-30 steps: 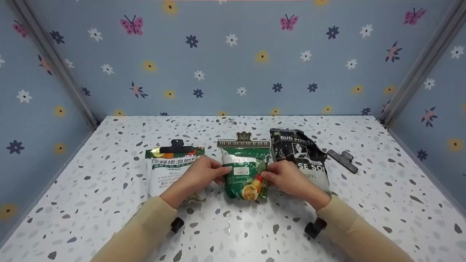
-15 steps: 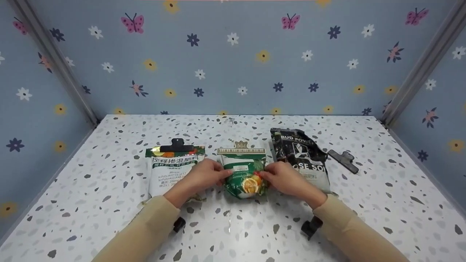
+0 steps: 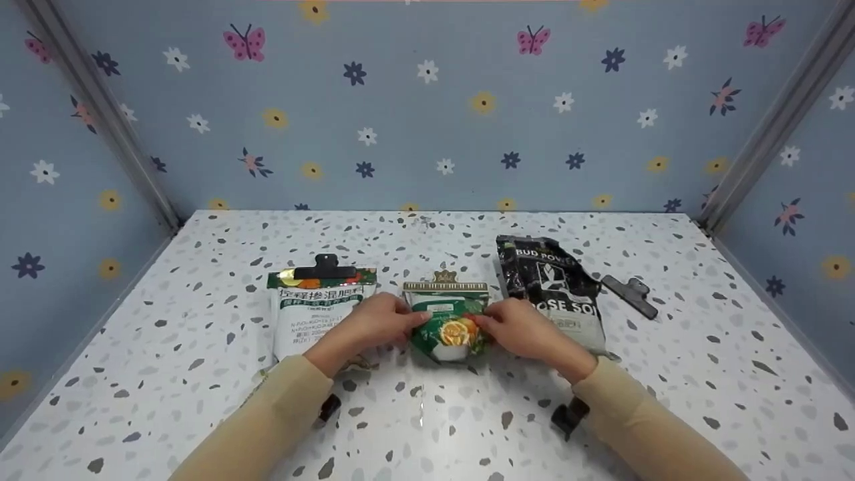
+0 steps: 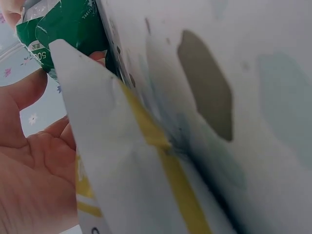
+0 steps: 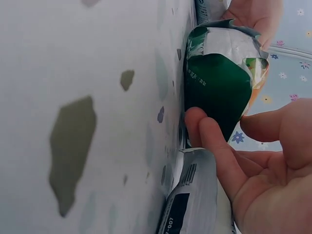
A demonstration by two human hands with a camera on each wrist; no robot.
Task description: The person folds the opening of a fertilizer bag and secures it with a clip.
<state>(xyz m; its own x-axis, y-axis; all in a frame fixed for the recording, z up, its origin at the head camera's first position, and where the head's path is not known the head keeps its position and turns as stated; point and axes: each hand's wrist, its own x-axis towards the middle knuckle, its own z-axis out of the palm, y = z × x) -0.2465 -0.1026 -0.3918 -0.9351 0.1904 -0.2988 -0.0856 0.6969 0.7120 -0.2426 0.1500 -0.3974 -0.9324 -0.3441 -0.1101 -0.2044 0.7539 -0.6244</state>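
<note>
A small green bag with fruit pictures [image 3: 455, 332] sits mid-table, its top held by a gold-and-dark piano-patterned bag clip [image 3: 445, 286]. My left hand [image 3: 375, 325] pinches its left side. On its right side, my right hand [image 3: 529, 329] pinches the edge; in the right wrist view the thumb and fingers lie on either face of the green bag [image 5: 217, 83]. To the left lies a white fertilizer bag [image 3: 310, 321] under a black clip [image 3: 325, 268], partly covered by my left hand. A black "Bud Power" bag [image 3: 551, 272] lies to the right, partly behind my right hand.
A loose black clip [image 3: 630, 295] lies right of the black bag. The speckled white table [image 3: 427, 427] meets flower-and-butterfly patterned walls [image 3: 427, 120] at the back and sides. In the left wrist view, the white bag's edge [image 4: 117, 161] stands close beside the left hand.
The green bag's clipped top has come lower and nearer to me, and the bag looks shorter. Both hands keep their hold with only slight shifts. The other bags and the loose clip stay put.
</note>
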